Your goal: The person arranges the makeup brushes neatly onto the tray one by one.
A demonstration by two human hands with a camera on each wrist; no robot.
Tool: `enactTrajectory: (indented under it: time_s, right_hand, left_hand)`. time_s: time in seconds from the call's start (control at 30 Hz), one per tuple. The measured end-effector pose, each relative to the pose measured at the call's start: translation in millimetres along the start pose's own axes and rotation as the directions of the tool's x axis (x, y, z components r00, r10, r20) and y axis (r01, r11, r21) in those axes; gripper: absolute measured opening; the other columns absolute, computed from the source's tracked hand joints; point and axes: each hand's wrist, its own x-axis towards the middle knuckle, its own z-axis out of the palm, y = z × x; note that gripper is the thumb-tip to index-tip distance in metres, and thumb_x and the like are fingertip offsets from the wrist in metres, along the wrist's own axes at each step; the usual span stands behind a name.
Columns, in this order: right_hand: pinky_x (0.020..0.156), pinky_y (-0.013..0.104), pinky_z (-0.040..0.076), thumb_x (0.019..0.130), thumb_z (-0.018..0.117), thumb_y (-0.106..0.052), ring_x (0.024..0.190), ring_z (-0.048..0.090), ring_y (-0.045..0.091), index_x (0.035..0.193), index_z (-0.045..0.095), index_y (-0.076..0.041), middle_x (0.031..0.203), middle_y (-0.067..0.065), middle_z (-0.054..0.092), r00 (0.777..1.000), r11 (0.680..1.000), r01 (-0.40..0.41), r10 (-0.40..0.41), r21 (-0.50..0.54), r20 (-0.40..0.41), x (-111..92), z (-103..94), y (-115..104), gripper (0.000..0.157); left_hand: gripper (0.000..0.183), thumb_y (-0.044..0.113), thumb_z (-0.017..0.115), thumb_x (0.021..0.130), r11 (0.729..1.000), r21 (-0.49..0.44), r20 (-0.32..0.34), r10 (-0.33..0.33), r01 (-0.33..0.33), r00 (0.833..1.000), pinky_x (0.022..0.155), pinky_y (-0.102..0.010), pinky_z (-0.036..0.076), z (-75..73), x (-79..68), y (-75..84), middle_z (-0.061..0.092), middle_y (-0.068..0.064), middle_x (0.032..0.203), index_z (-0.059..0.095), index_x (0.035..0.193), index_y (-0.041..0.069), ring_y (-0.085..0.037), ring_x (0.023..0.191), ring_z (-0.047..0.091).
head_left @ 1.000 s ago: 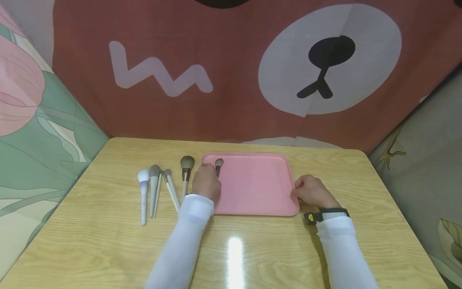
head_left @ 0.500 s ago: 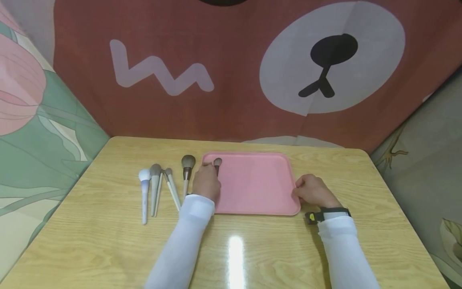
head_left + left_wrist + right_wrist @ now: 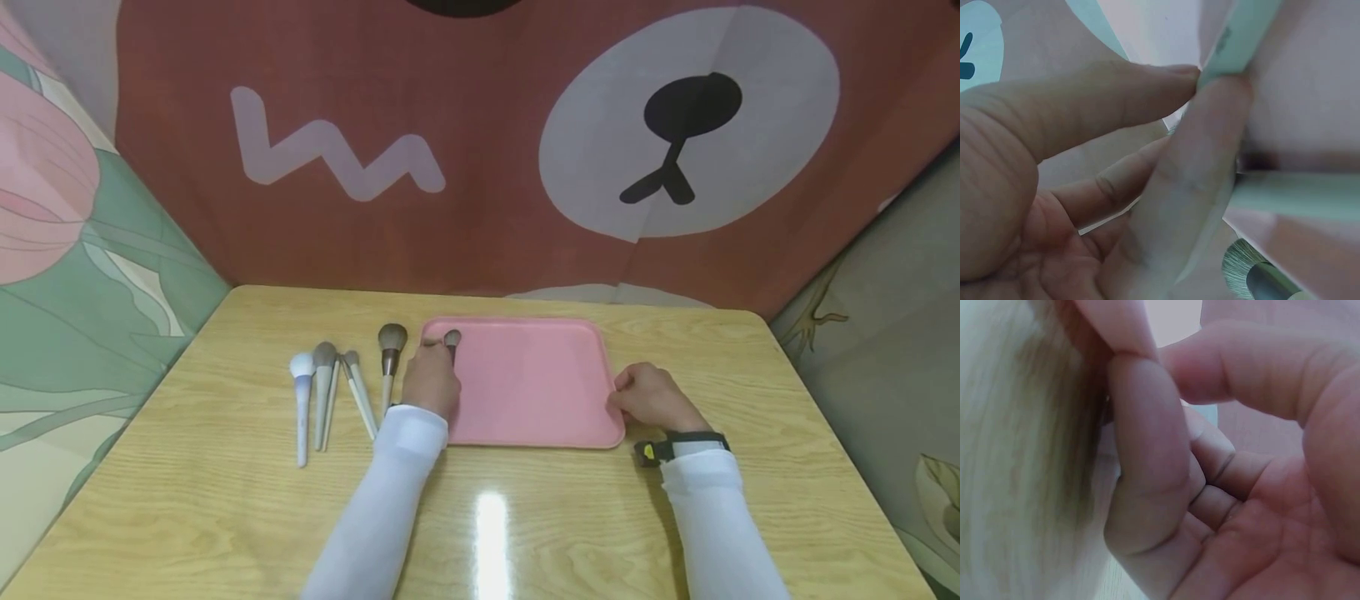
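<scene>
Brush handle: one, pale, held over the left end of the tray; we see a small dark marking on it, too blurred to read.
Left hand: we find thumb and forefinger pinching that handle, parted only by its thickness.
Second handle: one, pale, just beside the fingers, over the pink surface.
Brush head: one, grey-brown, showing beside the left hand; we cannot tell which handle it belongs to.
Pink tray: one, rectangular, flat on the table.
Right hand: we see thumb and forefinger pinched on the tray's right rim.
Large brush: one, full dark head, just left of the tray, its lower end hidden from us.
Slim brushes: at least two, further left; they overlap, so we cannot settle their number.
Grey-headed brush: one, beside them.
White-headed brush: one, leftmost.
Wristband: one, black, on the right wrist.
Table: one, wood-grained.
Wall hanging: we count one pale zigzag and one bear's muzzle.
</scene>
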Motion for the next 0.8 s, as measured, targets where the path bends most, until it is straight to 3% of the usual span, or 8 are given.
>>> enactTrajectory:
  time_s: [0.5,0.8]
  right_hand:
    - [0.066,0.031,0.048,0.081,0.062,-0.016,0.077,0.058,0.02,0.101,0.059,0.001,0.089,0.01,0.064,0.999,0.999,0.047,-0.047,-0.008,-0.014,2.4,0.3,2.6,0.027]
    - [0.066,0.032,0.047,0.081,0.062,-0.015,0.078,0.058,0.021,0.103,0.059,0.001,0.09,0.011,0.063,1.0,1.0,0.024,-0.024,0.01,-0.015,0.6,1.4,2.9,0.027]
  left_hand:
    - [0.022,0.002,0.058,0.082,0.999,-0.028,0.004,-0.016,0.016,1.0,0.057,-0.04,0.054,-3.9,-4.2,0.6,0.065,-0.022,0.089,0.063,0.103,-0.004,-0.033,0.072,0.064]
    - [0.02,0.002,0.058,0.082,0.999,-0.032,-0.014,0.001,-0.001,1.0,0.062,-0.04,0.054,-12.9,-10.3,0.7,0.064,-0.022,0.088,0.064,0.1,-0.004,-0.03,0.071,0.063]
